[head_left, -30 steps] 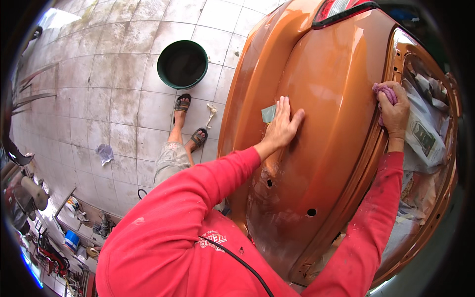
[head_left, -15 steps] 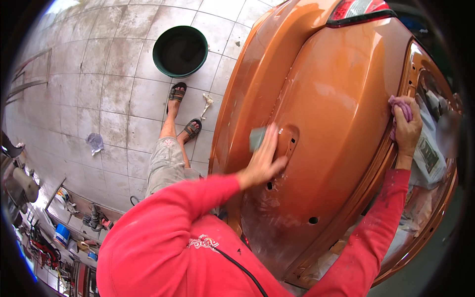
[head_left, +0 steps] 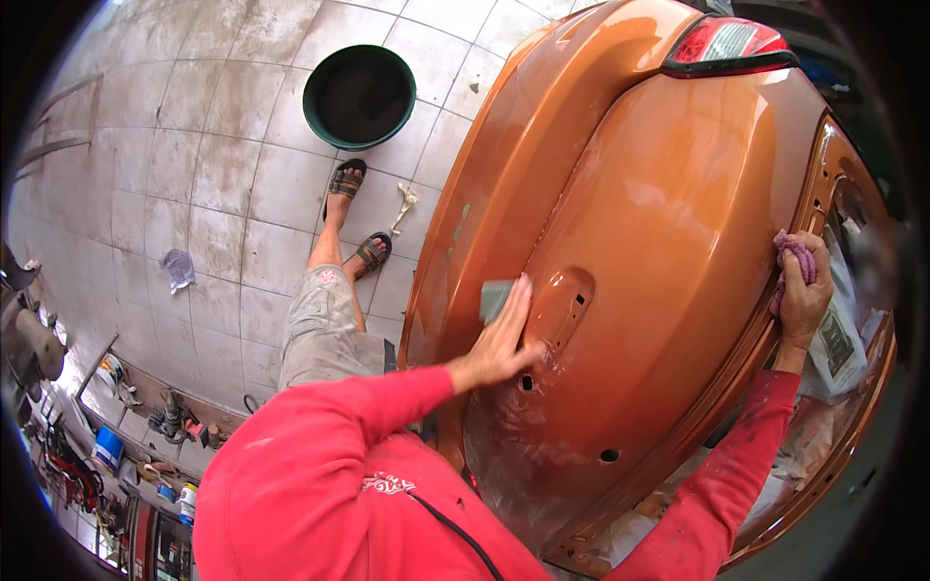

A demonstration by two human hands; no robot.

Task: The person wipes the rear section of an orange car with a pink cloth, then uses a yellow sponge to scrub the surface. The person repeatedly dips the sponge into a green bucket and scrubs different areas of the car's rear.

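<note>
My left hand point(head_left: 496, 341) lies with flat fingers on the orange car's rear panel point(head_left: 668, 223), beside a recess with small holes. Under its fingers is a grey-green sheet of sandpaper point(head_left: 494, 298), part of it sticking out to the left. Its grain is not visible. Wet, whitish smears mark the paint below this hand. Farther right, my right hand point(head_left: 809, 290) rests at the edge of the window opening, its fingers closed round a crumpled purple cloth point(head_left: 794, 266).
A dark green basin point(head_left: 358, 97) stands on the tiled floor point(head_left: 223, 174) near my sandalled feet. Crumpled plastic point(head_left: 179, 269) lies farther left. A red and clear tail light point(head_left: 728, 44) sits at the panel's far end. Tools and cans point(head_left: 108, 447) crowd the lower left.
My left hand and the sandpaper have slid slightly left and nearer to me across the panel. The view has shifted a little; my right hand still holds the cloth at the window edge.
</note>
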